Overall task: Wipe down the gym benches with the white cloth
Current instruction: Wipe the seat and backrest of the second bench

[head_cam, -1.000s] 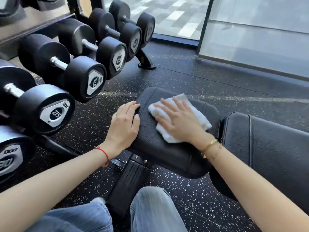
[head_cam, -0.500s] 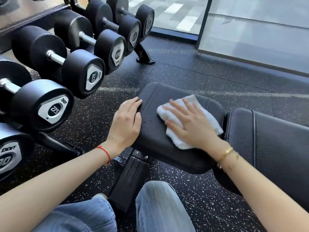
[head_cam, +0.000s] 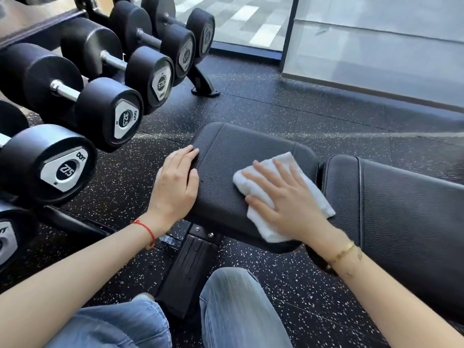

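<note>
A black padded bench seat [head_cam: 233, 151] lies in front of me, with the longer back pad [head_cam: 406, 204] to its right. A folded white cloth [head_cam: 319, 197] lies on the right half of the seat. My right hand [head_cam: 283, 204] presses flat on the cloth, fingers spread, pointing up and left. My left hand [head_cam: 175, 184] rests on the seat's left edge, fingers curled over the rim, holding nothing else.
A rack of black dumbbells [head_cam: 105, 114] runs along the left, close to the seat. The rack's foot [head_cam: 203, 84] stands on the speckled rubber floor. A glass wall [head_cam: 376, 46] closes the far side. My knees in jeans [head_cam: 233, 310] and the bench's frame [head_cam: 188, 270] are below.
My right hand has slid the cloth to the right across the seat, toward the gap with the back pad. My left hand has stayed on the seat's left edge.
</note>
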Demonstrator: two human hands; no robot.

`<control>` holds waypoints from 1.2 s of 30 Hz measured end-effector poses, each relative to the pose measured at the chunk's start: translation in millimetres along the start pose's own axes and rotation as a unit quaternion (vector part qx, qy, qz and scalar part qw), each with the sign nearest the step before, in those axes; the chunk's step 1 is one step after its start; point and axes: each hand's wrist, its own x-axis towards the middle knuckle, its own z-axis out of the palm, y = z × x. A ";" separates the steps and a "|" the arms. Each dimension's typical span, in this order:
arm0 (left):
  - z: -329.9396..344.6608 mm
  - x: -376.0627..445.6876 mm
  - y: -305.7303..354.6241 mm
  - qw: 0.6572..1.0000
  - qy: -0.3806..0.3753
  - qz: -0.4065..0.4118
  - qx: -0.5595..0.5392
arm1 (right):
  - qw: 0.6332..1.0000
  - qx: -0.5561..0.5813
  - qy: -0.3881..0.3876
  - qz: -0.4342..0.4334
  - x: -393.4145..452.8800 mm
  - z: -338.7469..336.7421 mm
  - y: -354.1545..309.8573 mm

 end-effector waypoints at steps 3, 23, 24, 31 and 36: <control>-0.3 -0.6 1.1 1.000 0.000 -0.002 0.004 | 0.996 -0.014 -0.005 0.091 39.0 -10.3 31.1; -4.7 -2.7 6.4 0.997 -0.004 0.035 0.070 | 0.995 -0.005 -0.032 0.091 99.3 -3.6 -7.8; -5.0 -2.6 6.3 0.997 0.001 0.035 0.067 | 0.997 -0.011 -0.038 0.066 97.9 -0.4 -19.6; -6.6 -2.6 5.4 0.997 0.010 0.061 0.041 | 0.997 -0.037 -0.038 -0.048 -4.4 3.9 -33.5; -6.2 0.2 1.9 0.995 -0.002 0.097 0.036 | 0.994 -0.058 -0.019 0.091 27.8 -11.2 -2.0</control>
